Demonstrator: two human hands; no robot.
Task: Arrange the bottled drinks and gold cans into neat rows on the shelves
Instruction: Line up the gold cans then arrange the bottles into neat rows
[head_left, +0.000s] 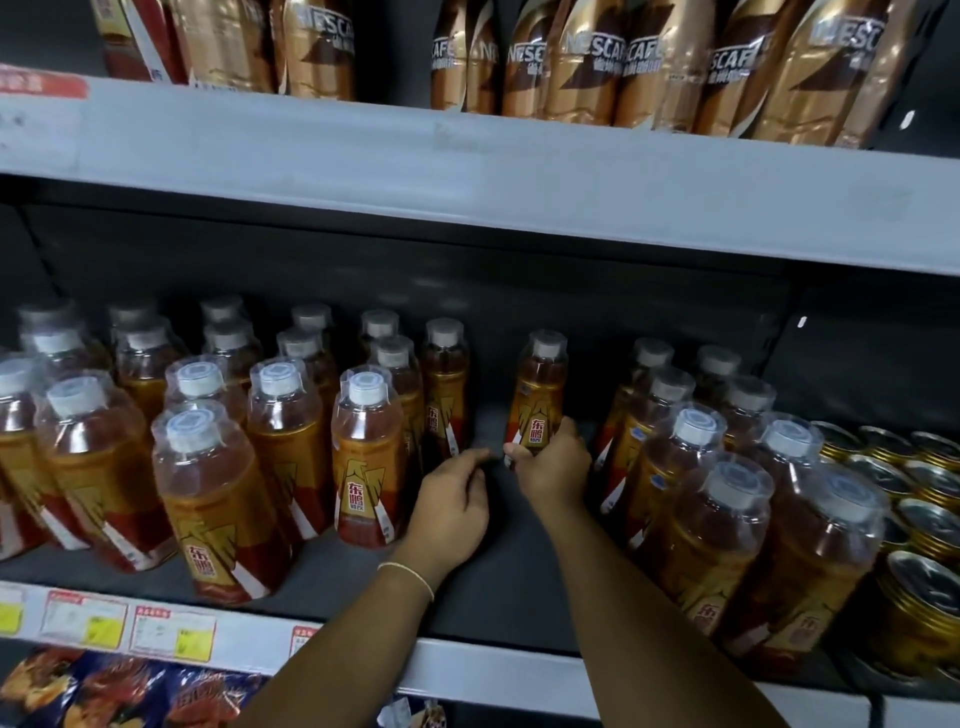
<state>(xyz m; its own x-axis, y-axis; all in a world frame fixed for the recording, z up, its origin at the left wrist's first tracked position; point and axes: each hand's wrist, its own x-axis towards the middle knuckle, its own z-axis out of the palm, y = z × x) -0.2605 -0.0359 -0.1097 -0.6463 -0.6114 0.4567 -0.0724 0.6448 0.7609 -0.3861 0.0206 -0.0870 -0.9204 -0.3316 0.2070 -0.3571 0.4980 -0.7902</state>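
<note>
The right hand is gripping a lone amber plastic bottle with a gold-red label near its base, in the dark shelf's gap. The left hand is hovering loose, empty. Gripped so low, the bottle risks toppling into the neighbouring bottles.

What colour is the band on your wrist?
The wrist band is whitish, clearest in the head view.

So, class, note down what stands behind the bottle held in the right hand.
Behind the held bottle, gripped by the right hand, only the shelf's dark back panel shows; no other bottle appears there. The shelf floor behind its base is covered by bottle and hand.
</note>
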